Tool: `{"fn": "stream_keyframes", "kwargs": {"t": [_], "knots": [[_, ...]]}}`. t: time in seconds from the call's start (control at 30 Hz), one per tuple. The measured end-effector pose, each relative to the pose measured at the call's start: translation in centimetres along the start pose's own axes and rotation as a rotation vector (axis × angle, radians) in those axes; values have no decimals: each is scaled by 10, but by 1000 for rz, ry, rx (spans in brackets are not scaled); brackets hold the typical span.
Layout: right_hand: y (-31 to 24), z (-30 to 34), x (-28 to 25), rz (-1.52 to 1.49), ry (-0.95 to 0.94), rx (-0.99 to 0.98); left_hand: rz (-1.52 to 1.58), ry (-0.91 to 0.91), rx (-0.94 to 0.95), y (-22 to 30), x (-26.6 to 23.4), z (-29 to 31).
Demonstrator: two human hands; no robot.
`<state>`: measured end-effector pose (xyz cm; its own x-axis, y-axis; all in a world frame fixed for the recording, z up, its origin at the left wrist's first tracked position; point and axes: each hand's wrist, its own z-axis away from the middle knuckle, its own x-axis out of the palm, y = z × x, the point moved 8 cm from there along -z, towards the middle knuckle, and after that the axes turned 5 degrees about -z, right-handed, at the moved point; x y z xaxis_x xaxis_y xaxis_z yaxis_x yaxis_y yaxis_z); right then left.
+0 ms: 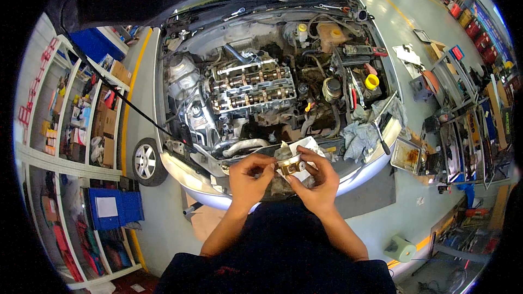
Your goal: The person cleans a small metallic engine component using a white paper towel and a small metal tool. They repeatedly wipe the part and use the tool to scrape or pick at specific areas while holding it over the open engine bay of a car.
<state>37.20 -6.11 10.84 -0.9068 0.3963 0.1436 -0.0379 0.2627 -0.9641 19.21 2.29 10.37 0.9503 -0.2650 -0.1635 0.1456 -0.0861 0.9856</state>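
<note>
**Round metal part, two-handed, front edge of open engine bay**

Logged left to right.
- Far left: front wheel (146,161), beside the bay's left front corner.
- Bay, left of centre: engine top (253,84) with its cover off, shafts and lobes exposed.
- Left hand (253,177): fingers bent, thumb and fingertips narrow, at the part's left edge. Cannot tell whether they pinch it or only touch.
- Round metal part (290,164): piston-like, off any surface, in front of the bay's front edge near its middle. Fine grooves or rings too small to make out.
- Right hand (313,179): holds the part, thumb low on its near side, fingers over the top right.
- White sheet (309,144): behind the part, partly hidden.
- Right front corner: grey rag (359,139), crumpled; black-handled tool (385,144) beside it, leaning over the edge.

Handling notes (judgement): let the right hand carry the weight, leaving the left fingertips free for light, even pressure around the rim. Turn in small steps; avoid levering on one side. Keep the part back from the open engine, since a dropped piece could be hard to recover. Clean fingertips should help grip and feel.
</note>
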Motion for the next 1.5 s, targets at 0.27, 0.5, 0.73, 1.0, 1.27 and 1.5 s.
{"fn": "stream_keyframes", "kwargs": {"t": [0.27, 0.5, 0.73, 1.0, 1.27, 1.5], "knots": [[-1, 0, -8, 46, 29, 8, -205, -96, 183, 25, 8, -4], [-15, 0, -6, 325, -12, -128, -445, -250, 282, 35, 12, -18], [-29, -1, -1, 401, -33, -229, -526, -292, 276, 35, 14, -19], [-25, -1, -3, 398, -23, -209, -546, -282, 267, 40, 15, -18], [-26, 1, -3, 364, -21, -226, -646, -156, 432, 41, 15, -14], [-29, 5, -9, 373, -7, -238, -593, -129, 385, 42, 20, -11]]}}
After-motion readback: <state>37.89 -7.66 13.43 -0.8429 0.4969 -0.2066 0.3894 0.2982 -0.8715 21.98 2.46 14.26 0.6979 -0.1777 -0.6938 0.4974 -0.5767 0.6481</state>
